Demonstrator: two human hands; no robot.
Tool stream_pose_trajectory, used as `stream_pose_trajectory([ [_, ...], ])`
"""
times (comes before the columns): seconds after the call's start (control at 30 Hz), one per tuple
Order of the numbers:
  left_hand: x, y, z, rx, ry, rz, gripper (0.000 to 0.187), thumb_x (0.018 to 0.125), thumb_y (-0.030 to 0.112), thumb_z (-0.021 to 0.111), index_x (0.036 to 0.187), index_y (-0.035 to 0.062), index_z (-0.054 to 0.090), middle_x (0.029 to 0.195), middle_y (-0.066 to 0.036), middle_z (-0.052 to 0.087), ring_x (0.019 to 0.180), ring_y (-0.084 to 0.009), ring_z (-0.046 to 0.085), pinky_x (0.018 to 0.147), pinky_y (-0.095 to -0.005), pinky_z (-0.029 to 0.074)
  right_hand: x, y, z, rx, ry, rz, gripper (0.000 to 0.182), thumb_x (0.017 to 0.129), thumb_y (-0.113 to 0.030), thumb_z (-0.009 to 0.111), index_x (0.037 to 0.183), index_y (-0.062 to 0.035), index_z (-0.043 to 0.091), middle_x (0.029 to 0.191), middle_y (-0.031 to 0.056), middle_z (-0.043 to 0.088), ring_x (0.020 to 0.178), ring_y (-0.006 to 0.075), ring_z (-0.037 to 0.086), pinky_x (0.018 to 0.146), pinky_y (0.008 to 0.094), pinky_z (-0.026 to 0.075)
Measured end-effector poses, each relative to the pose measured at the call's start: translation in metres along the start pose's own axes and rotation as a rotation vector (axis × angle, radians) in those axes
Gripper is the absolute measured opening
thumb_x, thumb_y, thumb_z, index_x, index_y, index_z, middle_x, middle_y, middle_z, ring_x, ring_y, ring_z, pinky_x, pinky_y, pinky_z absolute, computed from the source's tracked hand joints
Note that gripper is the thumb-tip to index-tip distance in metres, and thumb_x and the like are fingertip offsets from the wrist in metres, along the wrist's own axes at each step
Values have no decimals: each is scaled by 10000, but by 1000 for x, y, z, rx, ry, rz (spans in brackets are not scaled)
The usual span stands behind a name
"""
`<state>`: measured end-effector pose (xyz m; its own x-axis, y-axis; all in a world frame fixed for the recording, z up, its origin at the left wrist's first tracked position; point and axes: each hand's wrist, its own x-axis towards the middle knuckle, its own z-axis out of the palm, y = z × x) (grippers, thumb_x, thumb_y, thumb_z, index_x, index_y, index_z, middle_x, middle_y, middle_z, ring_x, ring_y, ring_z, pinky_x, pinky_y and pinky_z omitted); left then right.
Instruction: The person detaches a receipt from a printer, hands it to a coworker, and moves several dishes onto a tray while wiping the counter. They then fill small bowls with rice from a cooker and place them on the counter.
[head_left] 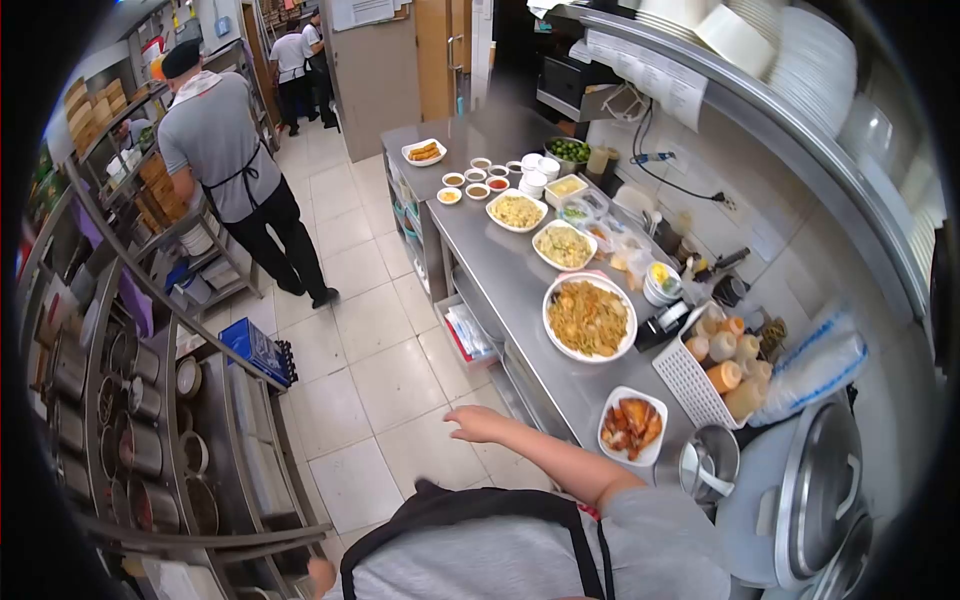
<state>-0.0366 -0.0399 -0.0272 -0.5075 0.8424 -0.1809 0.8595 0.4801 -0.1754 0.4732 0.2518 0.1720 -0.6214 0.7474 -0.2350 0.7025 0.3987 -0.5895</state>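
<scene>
My right hand point(476, 425) hangs over the floor beside the steel counter point(470, 240), its fingers loosely apart with nothing in them. Only a small part of my left hand point(321, 574) shows at the bottom edge, near the rail of the left shelving; its fingers are hidden. On the counter nearest my right arm is a white square dish of glazed chicken pieces point(632, 425). Beyond it stand a large plate of noodles point(590, 317), two bowls of pale, shredded-looking food point(564, 245), several small sauce cups point(478, 190) and a dish of fried rolls point(425, 152).
Along the wall stand a white basket of sauce bottles point(700, 380), a steel pot with a ladle point(712, 460) and a large lidded container point(800, 500). Shelving with pots point(140, 450) lines the left. A co-worker point(225, 150) stands at the left shelves; two people are farther back.
</scene>
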Motion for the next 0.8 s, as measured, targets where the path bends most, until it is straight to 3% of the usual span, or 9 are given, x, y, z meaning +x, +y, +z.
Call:
stream_pose_trajectory([
  [0.17,69,-42,-22,342,-340,2,111,692,113,520,674,17,573,703,-169,558,658,-333,539,606,-428,433,110,-2,-45,12,38,-33,415,733,-221,606,1094,-39,514,1052,152,549,997,298,507,863,371,397],
  [0.3,217,16,-55,-217,-59,-51,75,669,76,522,671,7,552,678,-184,543,657,-356,531,605,-439,424,147,34,-105,14,163,38,423,733,-228,596,1115,-67,507,1057,154,544,989,302,511,860,365,401],
  [0.4,382,111,-89,-438,341,236,53,652,49,524,668,0,537,659,-195,531,655,-373,525,604,-448,418,154,58,-154,40,313,161,412,743,-243,587,1111,-72,517,1064,155,543,973,293,521,846,356,413],
  [0.47,468,203,-166,-604,224,274,147,720,108,472,776,-13,534,755,-191,558,755,-375,529,653,-433,419,154,79,-190,184,427,251,408,744,-248,596,1102,-66,524,1065,140,553,960,260,535,824,347,426],
  [0.53,565,295,-190,-545,405,521,298,776,264,473,845,-16,546,823,-183,590,843,-360,547,724,-413,427,142,100,-233,209,591,340,400,746,-246,606,1093,-64,533,1053,122,567,936,230,548,802,337,438],
  [0.57,539,357,-290,-810,25,209,375,753,336,520,870,-20,537,868,-198,577,861,-348,547,738,-399,429,131,109,-261,131,671,381,392,747,-244,611,1088,-63,538,1044,113,574,922,218,554,792,331,444],
  [0.63,576,443,-329,-832,228,576,368,643,278,663,869,13,546,808,-148,600,744,-278,581,664,-357,448,111,123,-317,185,880,466,389,728,-218,614,1069,-41,553,1008,146,589,905,260,569,801,332,430],
  [0.73,538,534,-433,-951,121,670,249,663,83,620,899,53,547,792,-107,567,755,-255,550,670,-352,441,85,150,-383,182,1141,419,325,741,-196,615,1030,-52,573,929,115,616,834,197,580,743,308,444],
  [0.8,541,572,-468,-941,224,719,269,651,16,581,913,70,551,796,-96,567,763,-257,551,672,-348,439,80,166,-424,154,1231,464,289,749,-183,611,1004,-52,578,904,98,619,801,168,576,716,291,446],
])
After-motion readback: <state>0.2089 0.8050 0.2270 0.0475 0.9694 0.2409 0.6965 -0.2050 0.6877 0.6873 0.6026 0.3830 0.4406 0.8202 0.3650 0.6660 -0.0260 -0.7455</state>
